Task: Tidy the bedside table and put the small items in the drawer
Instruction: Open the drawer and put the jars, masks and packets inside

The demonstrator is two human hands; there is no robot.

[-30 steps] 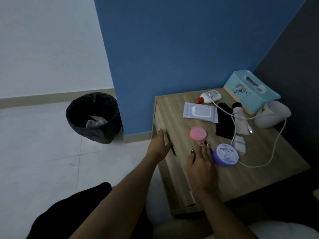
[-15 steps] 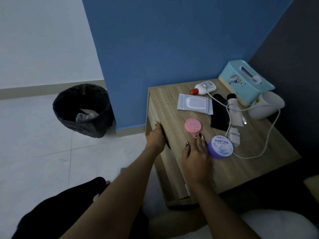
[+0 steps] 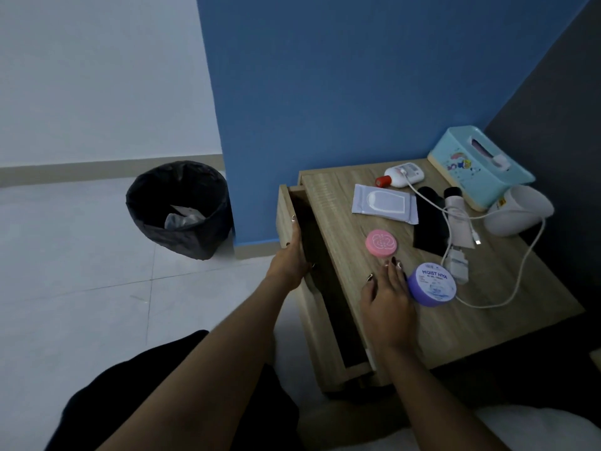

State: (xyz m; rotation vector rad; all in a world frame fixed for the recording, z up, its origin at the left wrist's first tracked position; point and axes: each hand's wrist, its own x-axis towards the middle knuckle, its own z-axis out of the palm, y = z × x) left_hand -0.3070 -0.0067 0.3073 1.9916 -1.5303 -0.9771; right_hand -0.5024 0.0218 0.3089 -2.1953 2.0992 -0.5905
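The wooden bedside table (image 3: 507,320) has its top drawer (image 3: 286,216) pulled partly out, dark inside. My left hand (image 3: 292,258) grips the drawer's front edge. My right hand (image 3: 387,304) rests flat on the tabletop, fingers spread, touching a purple cream jar (image 3: 432,284). A pink round case (image 3: 380,243) lies just beyond my fingertips. Further back lie a pale wipes packet (image 3: 385,203), a black item (image 3: 429,222), a white tube (image 3: 458,219), a white charger (image 3: 458,263) with cable (image 3: 523,271), and a white bottle with a red cap (image 3: 401,175).
A light-blue tissue box (image 3: 478,167) and a white cup on its side (image 3: 520,209) sit at the table's back right by the dark wall. A black bin (image 3: 179,206) with rubbish stands on the tiled floor left of the blue wall. My dark-clothed knee (image 3: 156,385) is below.
My left hand has pulled the drawer out from shut to partly open. My right hand stays flat beside the purple jar.
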